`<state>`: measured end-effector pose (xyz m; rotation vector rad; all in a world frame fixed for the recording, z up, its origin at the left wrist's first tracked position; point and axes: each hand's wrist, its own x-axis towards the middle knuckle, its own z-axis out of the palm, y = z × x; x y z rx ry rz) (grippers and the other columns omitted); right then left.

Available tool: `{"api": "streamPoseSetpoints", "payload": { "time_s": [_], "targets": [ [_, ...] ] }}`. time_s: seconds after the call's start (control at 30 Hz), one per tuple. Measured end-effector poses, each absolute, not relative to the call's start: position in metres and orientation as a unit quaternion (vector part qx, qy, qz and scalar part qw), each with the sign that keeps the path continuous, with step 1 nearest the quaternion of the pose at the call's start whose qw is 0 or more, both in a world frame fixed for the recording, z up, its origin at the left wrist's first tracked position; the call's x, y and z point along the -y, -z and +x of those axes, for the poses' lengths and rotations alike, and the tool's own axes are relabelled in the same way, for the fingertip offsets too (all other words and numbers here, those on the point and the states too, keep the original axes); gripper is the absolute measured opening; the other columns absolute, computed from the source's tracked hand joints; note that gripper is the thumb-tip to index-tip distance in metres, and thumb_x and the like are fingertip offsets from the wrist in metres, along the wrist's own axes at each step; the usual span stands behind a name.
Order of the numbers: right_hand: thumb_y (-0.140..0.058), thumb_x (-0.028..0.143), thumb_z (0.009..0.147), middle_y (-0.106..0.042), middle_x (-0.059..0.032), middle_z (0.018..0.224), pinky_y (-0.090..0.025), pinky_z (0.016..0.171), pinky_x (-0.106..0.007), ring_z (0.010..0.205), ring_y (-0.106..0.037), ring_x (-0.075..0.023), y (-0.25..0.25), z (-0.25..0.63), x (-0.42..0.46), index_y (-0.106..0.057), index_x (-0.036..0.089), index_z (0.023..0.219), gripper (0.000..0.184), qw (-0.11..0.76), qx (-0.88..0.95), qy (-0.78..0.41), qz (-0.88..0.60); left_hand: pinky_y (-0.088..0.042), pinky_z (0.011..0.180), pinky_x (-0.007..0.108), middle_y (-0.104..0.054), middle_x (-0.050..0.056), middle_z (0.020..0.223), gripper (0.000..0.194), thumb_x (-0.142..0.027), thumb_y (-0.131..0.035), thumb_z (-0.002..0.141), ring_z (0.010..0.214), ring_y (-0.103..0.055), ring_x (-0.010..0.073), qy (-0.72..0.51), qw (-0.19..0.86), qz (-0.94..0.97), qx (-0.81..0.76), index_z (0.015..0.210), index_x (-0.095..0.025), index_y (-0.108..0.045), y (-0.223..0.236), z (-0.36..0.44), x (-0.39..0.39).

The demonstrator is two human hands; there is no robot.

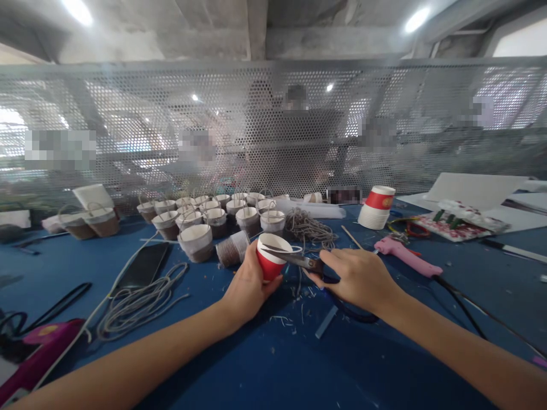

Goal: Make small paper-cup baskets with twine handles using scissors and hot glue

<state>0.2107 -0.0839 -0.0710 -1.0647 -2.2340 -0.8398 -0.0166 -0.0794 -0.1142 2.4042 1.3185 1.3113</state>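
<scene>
My left hand is wrapped round a red and white paper cup, tilted with its mouth toward me. In my right hand is a pair of scissors with dark blue handles. The parted blades lie at the cup's rim, where a thin white strip curls away on the right side. Just left of the cup, a cord-wrapped cup lies on its side. Beside it stands a white cup with a grey-brown lower part. Small paper scraps are scattered on the blue table below.
Several small handled cups stand at the back. A grey cord pile, stacked paper cups and a pink glue gun lie rightward. Leftward are a phone, coiled cord and a magenta tool. A perforated metal screen stands behind.
</scene>
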Motion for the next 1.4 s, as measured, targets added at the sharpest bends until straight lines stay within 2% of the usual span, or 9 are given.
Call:
{"api": "streamPoseSetpoints", "payload": {
  "time_s": [0.33,0.83,1.17,1.4],
  "targets": [
    [-0.046,0.048,0.081,-0.062,-0.0032,0.066,-0.030,0.054,-0.028,0.062,-0.056,-0.0165,0.070,0.206,0.094,-0.060,0.017,0.083,0.034,0.241,0.835,0.262,-0.419,-0.048,0.089,0.049,-0.044,0.019,0.119,0.070,-0.025,-0.059,0.079,0.110,-0.051,0.0293,-0.394,-0.021,0.823,-0.408,0.131,-0.013,-0.014,0.113,-0.014,0.083],
    [-0.045,0.046,0.082,-0.060,-0.0021,0.059,-0.026,0.050,-0.027,0.054,-0.054,-0.0150,0.066,0.204,0.100,-0.057,0.017,0.076,0.031,0.236,0.839,0.253,-0.421,-0.051,0.084,0.048,-0.044,0.021,0.119,0.071,-0.028,-0.059,0.079,0.110,-0.051,0.0314,-0.381,-0.084,0.821,-0.416,0.131,-0.010,-0.014,0.116,-0.014,0.081],
    [-0.046,0.043,0.082,-0.060,-0.0023,0.057,-0.029,0.049,-0.027,0.052,-0.054,-0.0147,0.067,0.200,0.105,-0.058,0.017,0.078,0.030,0.272,0.819,0.277,-0.423,-0.049,0.086,0.050,-0.044,0.023,0.121,0.071,-0.025,-0.062,0.076,0.116,-0.048,0.0338,-0.401,-0.106,0.793,-0.445,0.129,-0.009,-0.017,0.115,-0.014,0.081],
    [-0.048,0.049,0.079,-0.059,-0.0035,0.061,-0.027,0.051,-0.028,0.060,-0.055,-0.0186,0.064,0.202,0.103,-0.059,0.018,0.081,0.033,0.253,0.795,0.319,-0.450,-0.052,0.083,0.046,-0.049,0.019,0.117,0.067,-0.027,-0.060,0.078,0.108,-0.054,0.0290,-0.389,-0.077,0.805,-0.441,0.128,-0.012,-0.018,0.114,-0.013,0.083]
  ]
}}
